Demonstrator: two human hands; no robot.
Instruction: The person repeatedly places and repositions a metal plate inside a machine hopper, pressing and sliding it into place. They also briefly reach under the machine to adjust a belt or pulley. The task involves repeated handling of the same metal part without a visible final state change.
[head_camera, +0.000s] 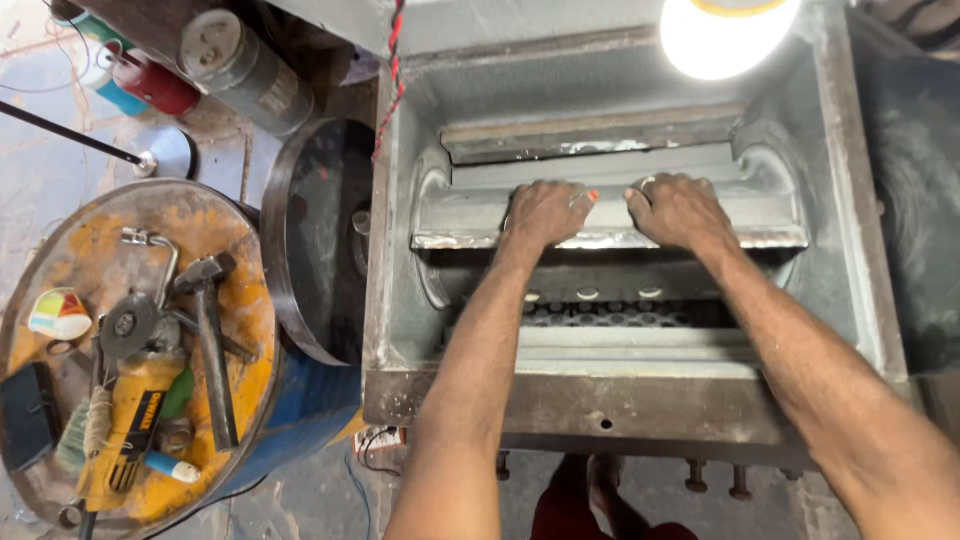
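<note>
Both my hands reach into an open grey metal machine housing (850, 270). My left hand (546, 211) and my right hand (678, 208) lie palm down, side by side, on a long grey metal blade bar (760, 215) of the rotor inside. The fingers curl over the bar's far edge. Below the bar a perforated screen (620, 315) shows under the rotor. Another flat bar (590, 133) sits fixed at the back of the chamber.
A bright lamp (728, 30) hangs over the housing. A dark flywheel (315, 235) is on its left side. A rusty drum top (250, 300) at left carries a yellow angle grinder (130, 410), a hammer (212, 340) and small items. My feet (600, 500) show below.
</note>
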